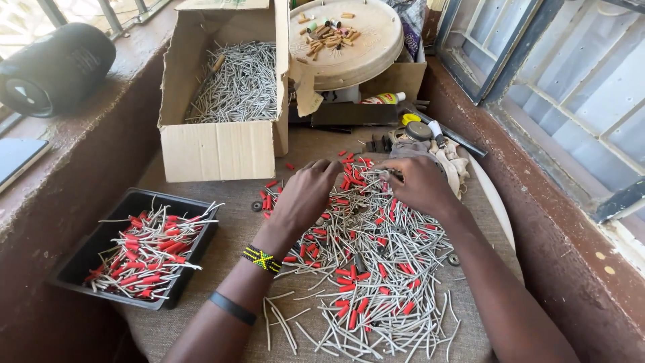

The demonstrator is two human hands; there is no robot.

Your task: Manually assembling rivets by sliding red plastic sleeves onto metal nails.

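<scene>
1. Where the grey wires [376, 269] lie heaped on the cloth-covered surface [222, 242], both hands work at the far edge of the pile.
2. Left hand [306, 195] rests palm down on the heap, fingers curled forward into the wires; whether it has hold of any I cannot tell.
3. Right hand [416, 183] is bent at the knuckles, its fingertips [388, 172] pinched together on what looks like a wire or two at the pile's far edge.
4. Many wires in the heap carry red sleeves [346, 288]; loose red sleeves lie scattered near the left hand's fingers.
5. On the left wrist sit a beaded band [262, 259] and, further up the arm, a dark band [232, 308].
6. A black tray [94, 245] to the left, well apart from the hands, holds wires with red sleeves fitted.
7. An open cardboard box [222, 148] beyond the left hand is full of bare grey wires.
8. A round pale lid [363, 54] behind the box carries small tubes and pieces.
9. A crumpled cloth [451, 165] lies just beyond the right hand.
10. A black cylinder [54, 67] lies on the ledge at far left.
</scene>
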